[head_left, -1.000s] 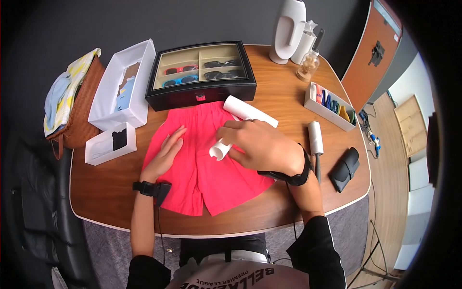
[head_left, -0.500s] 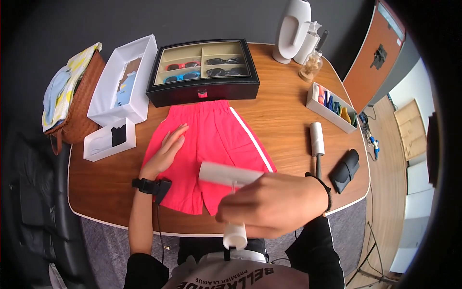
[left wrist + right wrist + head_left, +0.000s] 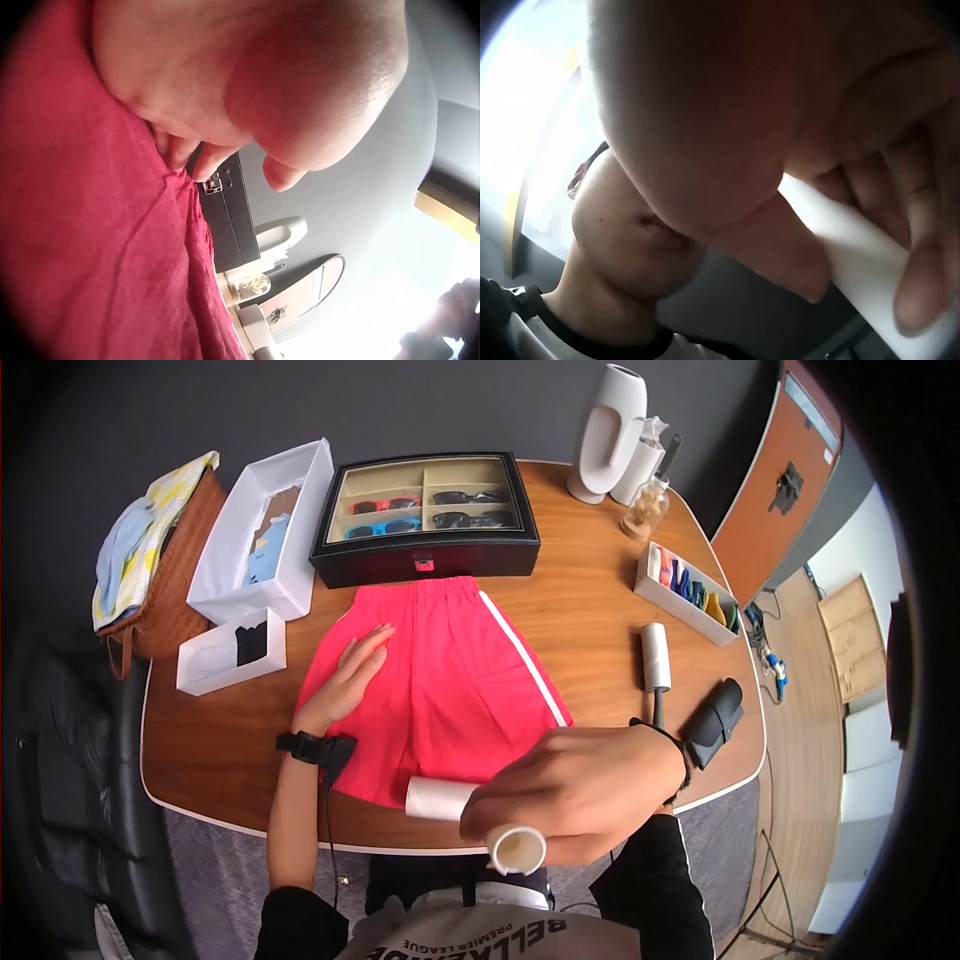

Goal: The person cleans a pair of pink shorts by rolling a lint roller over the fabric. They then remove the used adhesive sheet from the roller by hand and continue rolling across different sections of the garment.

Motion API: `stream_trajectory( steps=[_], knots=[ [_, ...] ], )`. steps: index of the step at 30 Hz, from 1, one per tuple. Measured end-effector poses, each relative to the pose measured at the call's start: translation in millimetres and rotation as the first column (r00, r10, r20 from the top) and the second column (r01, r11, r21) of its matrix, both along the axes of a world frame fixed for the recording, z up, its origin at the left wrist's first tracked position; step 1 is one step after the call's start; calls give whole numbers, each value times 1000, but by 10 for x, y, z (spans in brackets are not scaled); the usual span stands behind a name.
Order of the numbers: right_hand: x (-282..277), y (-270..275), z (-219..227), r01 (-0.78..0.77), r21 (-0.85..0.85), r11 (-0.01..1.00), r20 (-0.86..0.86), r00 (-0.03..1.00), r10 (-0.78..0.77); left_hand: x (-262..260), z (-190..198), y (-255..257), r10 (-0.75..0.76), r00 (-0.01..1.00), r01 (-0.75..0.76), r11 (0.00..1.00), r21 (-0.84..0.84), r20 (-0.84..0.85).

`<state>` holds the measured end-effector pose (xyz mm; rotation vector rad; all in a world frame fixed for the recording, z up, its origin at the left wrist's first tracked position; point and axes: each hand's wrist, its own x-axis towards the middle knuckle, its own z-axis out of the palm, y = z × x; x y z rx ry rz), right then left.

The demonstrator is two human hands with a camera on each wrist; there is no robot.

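Note:
Bright pink shorts (image 3: pixel 450 660) with a white side stripe lie spread on the table, waistband toward the black case. My left hand (image 3: pixel 345 678) rests on their left leg with fingers extended; the left wrist view shows its palm low over the pink cloth. My right hand (image 3: pixel 580 790) grips the white handle of a lint roller (image 3: pixel 440 798), its fingers wrapped round it in the right wrist view. The roller's white cylinder overlaps the shorts' lower hem, and the open handle end points toward my body.
A black glasses case (image 3: pixel 425 560) stands behind the shorts. To the left are a white box (image 3: pixel 295 595), a smaller white box (image 3: pixel 230 678) and a woven basket (image 3: pixel 180 570). At right lie another lint roller (image 3: pixel 655 658), a black pouch (image 3: pixel 715 722) and a box of rolled cloths (image 3: pixel 690 620).
My right hand has drawn the lint roller from the waistband down the shorts to the hem, toward my body. My left hand stays on the left leg.

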<state>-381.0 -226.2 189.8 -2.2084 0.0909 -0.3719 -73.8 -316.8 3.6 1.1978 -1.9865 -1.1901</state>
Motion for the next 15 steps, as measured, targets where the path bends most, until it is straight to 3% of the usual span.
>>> stream_trajectory(
  steps=[1, 3, 5, 7, 11, 13, 15],
  knots=[
    [-6, -3, 16, -12, 0, 1000, -3, 1000, 12, -6, 12, 9, 8, 1000, -8, 1000, 20, -22],
    [-35, 10, 68, 214, -145, 966, -25, 975, -220, -3, 16, 7, 21, 999, -20, 999, 37, -27],
    [-2, 17, 68, 275, -172, 946, -14, 959, -282, -1, -1, 17, 26, 999, -24, 998, 52, -31],
    [74, 11, 8, 434, -328, 839, 124, 900, -418, -12, -18, 17, 62, 968, -30, 991, 134, -242],
    [271, -66, -111, 467, -523, 713, 141, 873, -467, 21, 1, -4, 101, 943, -43, 982, 186, -318],
    [335, -76, -143, 432, -538, 724, 64, 877, -476, 65, -180, -69, 135, 862, -26, 975, 222, -489],
    [356, -94, -176, 369, -509, 777, 21, 908, -418, 80, -283, -117, 173, 833, -72, 976, 207, -526]
  ],
)
